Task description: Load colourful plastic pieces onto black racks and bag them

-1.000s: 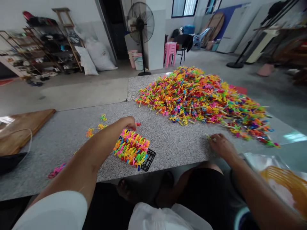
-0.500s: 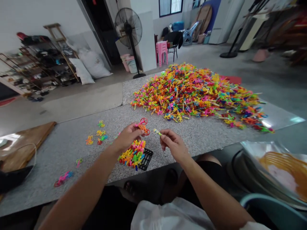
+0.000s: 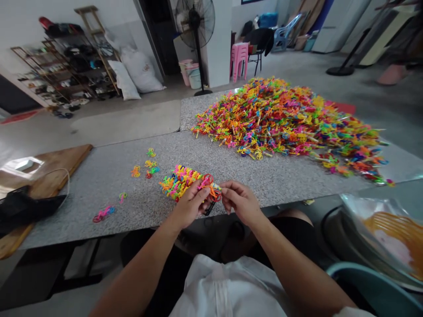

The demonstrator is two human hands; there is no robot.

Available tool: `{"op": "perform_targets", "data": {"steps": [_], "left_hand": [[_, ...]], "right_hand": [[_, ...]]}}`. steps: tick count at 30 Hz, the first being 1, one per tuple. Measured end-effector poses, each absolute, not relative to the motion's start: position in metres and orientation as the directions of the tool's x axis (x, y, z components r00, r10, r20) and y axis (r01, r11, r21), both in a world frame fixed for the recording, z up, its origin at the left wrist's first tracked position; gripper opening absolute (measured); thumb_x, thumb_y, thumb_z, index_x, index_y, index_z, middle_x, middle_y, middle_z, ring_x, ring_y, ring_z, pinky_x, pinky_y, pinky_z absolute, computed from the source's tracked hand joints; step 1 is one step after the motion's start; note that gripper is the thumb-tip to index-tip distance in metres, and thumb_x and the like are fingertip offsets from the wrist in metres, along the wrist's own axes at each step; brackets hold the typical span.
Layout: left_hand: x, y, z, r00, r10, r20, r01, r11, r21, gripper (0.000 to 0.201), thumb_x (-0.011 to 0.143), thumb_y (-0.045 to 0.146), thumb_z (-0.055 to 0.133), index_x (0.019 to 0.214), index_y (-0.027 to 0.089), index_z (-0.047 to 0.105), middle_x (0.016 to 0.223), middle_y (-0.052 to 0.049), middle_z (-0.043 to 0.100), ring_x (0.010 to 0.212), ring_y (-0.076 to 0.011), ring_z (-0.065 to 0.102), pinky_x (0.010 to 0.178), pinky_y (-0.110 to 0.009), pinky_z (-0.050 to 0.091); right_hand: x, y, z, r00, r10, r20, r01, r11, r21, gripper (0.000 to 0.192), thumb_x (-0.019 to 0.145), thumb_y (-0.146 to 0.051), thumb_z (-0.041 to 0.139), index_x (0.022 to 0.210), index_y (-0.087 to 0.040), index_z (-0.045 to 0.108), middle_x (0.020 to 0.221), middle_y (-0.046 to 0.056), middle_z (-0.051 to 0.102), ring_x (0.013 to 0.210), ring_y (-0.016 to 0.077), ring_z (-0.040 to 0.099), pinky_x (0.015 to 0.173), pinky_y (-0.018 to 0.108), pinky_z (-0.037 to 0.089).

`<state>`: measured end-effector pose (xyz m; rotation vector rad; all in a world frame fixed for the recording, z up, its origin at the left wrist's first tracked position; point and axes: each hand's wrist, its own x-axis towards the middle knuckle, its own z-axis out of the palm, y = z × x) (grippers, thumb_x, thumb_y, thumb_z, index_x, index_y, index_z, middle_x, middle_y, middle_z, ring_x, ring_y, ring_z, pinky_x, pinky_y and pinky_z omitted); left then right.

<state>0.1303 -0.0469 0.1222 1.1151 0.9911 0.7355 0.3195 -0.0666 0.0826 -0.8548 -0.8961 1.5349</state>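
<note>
My left hand (image 3: 189, 203) pinches a small red and orange plastic ring piece (image 3: 209, 186) just above the near table edge. My right hand (image 3: 240, 201) holds a short yellow-green stick at that piece, fingertips nearly touching the left hand's. Right behind the hands lies a black grid tray (image 3: 209, 208), mostly hidden, packed with many-coloured plastic pieces (image 3: 179, 181). A large heap of the same coloured pieces (image 3: 287, 119) covers the far right of the granite table (image 3: 109, 176).
Several loose coloured pieces (image 3: 147, 167) and a pink one (image 3: 102, 214) lie on the table's left. A wooden board (image 3: 49, 169) and black bag (image 3: 26, 207) sit at far left. A plastic-covered basin with an orange basket (image 3: 393, 237) stands at right. A fan (image 3: 195, 26) stands behind.
Both hands came together from apart on the table, first lifting the ring piece and the stick, then drawing back toward me over the near edge. The view shifted slightly.
</note>
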Motion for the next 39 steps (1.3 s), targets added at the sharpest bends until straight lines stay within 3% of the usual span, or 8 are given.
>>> {"op": "perform_targets", "data": {"steps": [7, 13, 21, 27, 34, 39], "left_hand": [[0.114, -0.046, 0.121, 0.472, 0.816, -0.335, 0.065, 0.347, 0.936, 0.066, 0.082, 0.072, 0.08, 0.121, 0.023, 0.06, 0.073, 0.006, 0.054, 0.055, -0.0077, 0.045, 0.045, -0.02, 0.028], [0.113, -0.048, 0.12, 0.511, 0.8, -0.314, 0.124, 0.293, 0.948, 0.063, 0.084, 0.073, 0.078, 0.117, 0.022, 0.06, 0.066, 0.008, 0.044, 0.052, -0.0081, 0.04, 0.045, -0.021, 0.03], [0.117, -0.059, 0.135, 0.474, 0.852, -0.223, 0.37, 0.037, 0.928, 0.034, 0.099, 0.058, 0.061, 0.096, 0.024, 0.054, 0.065, 0.006, 0.046, 0.052, -0.0114, 0.042, 0.05, -0.026, 0.032], [0.119, -0.069, 0.142, 0.455, 0.861, -0.229, 0.456, -0.004, 0.89, 0.025, 0.102, 0.049, 0.058, 0.091, 0.027, 0.054, 0.06, 0.006, 0.051, 0.055, -0.0156, 0.049, 0.056, -0.029, 0.035], [0.119, -0.064, 0.144, 0.468, 0.862, -0.196, 0.484, -0.065, 0.873, 0.016, 0.094, 0.04, 0.066, 0.089, 0.025, 0.068, 0.077, 0.0, 0.066, 0.073, -0.019, 0.059, 0.067, -0.03, 0.044], [0.111, -0.065, 0.139, 0.566, 0.818, -0.102, 0.527, -0.263, 0.808, 0.019, 0.091, 0.03, 0.067, 0.104, 0.028, 0.08, 0.106, -0.005, 0.076, 0.1, -0.0233, 0.069, 0.093, -0.036, 0.055]], "right_hand": [[0.323, -0.069, 0.085, -0.307, 0.943, -0.13, -0.55, -0.287, -0.784, 0.034, 0.078, -0.05, 0.088, 0.089, -0.022, 0.072, 0.058, -0.009, 0.048, 0.041, 0.0069, 0.038, 0.034, 0.019, 0.034], [0.33, -0.072, 0.082, -0.344, 0.934, -0.093, -0.521, -0.272, -0.809, 0.036, 0.08, -0.051, 0.09, 0.091, -0.021, 0.074, 0.058, -0.009, 0.046, 0.042, 0.0063, 0.036, 0.034, 0.019, 0.032], [0.34, -0.082, 0.087, -0.251, 0.968, -0.009, -0.244, -0.072, -0.967, 0.033, 0.093, -0.053, 0.077, 0.097, -0.02, 0.078, 0.05, -0.009, 0.047, 0.04, 0.0086, 0.039, 0.04, 0.022, 0.036], [0.346, -0.092, 0.085, -0.259, 0.966, 0.011, -0.016, 0.007, -1.0, 0.034, 0.101, -0.053, 0.069, 0.103, -0.022, 0.081, 0.056, -0.005, 0.053, 0.045, 0.01, 0.045, 0.044, 0.022, 0.035], [0.358, -0.091, 0.077, -0.374, 0.927, 0.026, 0.036, 0.042, -0.998, 0.033, 0.099, -0.053, 0.072, 0.111, -0.024, 0.083, 0.082, 0.002, 0.072, 0.068, 0.0157, 0.062, 0.061, 0.026, 0.049], [0.356, -0.086, 0.075, -0.508, 0.857, 0.089, 0.112, 0.168, -0.979, 0.025, 0.095, -0.047, 0.076, 0.102, -0.025, 0.085, 0.094, 0.005, 0.073, 0.086, 0.0188, 0.065, 0.077, 0.03, 0.051]]}}
